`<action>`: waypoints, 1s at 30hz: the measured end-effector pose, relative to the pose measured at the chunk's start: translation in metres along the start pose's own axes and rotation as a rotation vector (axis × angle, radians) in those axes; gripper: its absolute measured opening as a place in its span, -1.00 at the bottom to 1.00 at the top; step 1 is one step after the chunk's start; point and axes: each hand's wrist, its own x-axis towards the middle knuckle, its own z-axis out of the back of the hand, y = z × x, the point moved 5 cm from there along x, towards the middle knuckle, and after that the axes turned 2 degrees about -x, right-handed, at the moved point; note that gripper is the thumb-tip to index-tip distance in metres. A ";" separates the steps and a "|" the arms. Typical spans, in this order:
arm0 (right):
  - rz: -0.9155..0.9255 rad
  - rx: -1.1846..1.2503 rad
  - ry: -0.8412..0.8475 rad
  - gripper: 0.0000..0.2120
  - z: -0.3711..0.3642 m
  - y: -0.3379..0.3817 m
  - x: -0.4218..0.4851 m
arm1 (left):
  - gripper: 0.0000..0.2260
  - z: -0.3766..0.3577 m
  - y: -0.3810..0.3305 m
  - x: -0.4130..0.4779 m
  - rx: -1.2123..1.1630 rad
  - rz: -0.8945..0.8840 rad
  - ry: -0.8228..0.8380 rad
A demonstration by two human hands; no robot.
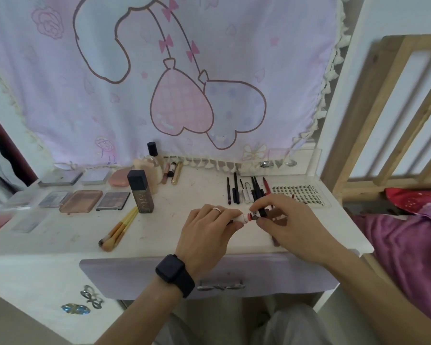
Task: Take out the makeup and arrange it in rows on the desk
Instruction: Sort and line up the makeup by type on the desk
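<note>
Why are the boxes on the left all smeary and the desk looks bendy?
Head view: its wide lens bends the desk and smears the palettes at the left border; the brushes nearer the middle look sharper; light is soft, no glare.

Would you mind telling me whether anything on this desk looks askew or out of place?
The yellow-handled brushes lie slanted across the desk, in front of the dark bottle, while the palettes and pencils sit in straight rows.
</note>
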 end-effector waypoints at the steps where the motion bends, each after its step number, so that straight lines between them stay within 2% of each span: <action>1: -0.006 0.008 0.002 -0.78 -0.001 -0.001 0.001 | -0.72 0.000 0.000 0.000 0.000 0.002 -0.001; 3: -0.069 0.018 0.017 -0.74 -0.002 -0.004 0.002 | -0.73 0.000 -0.002 0.001 0.006 -0.003 -0.009; 5: -0.110 0.006 0.032 -0.83 -0.004 -0.006 0.003 | -0.74 0.002 -0.002 0.001 -0.002 -0.006 -0.004; 8: -0.062 0.011 0.024 -0.94 -0.002 -0.001 0.002 | -0.73 0.003 -0.003 0.002 -0.025 0.013 0.024; 13: 0.000 -0.053 0.005 -0.83 0.009 0.003 -0.001 | -0.63 0.003 0.002 0.003 -0.123 0.092 0.121; 17: 0.028 -0.086 -0.023 -0.79 0.016 0.005 -0.003 | -0.72 0.001 0.004 0.003 -0.193 0.130 0.185; 22: 0.040 -0.097 0.000 -0.77 0.016 0.004 -0.004 | -0.72 -0.001 0.002 0.003 -0.239 0.146 0.230; 30: 0.049 -0.065 -0.056 -0.75 0.032 0.002 -0.007 | -0.78 0.001 0.009 0.006 -0.353 0.213 0.206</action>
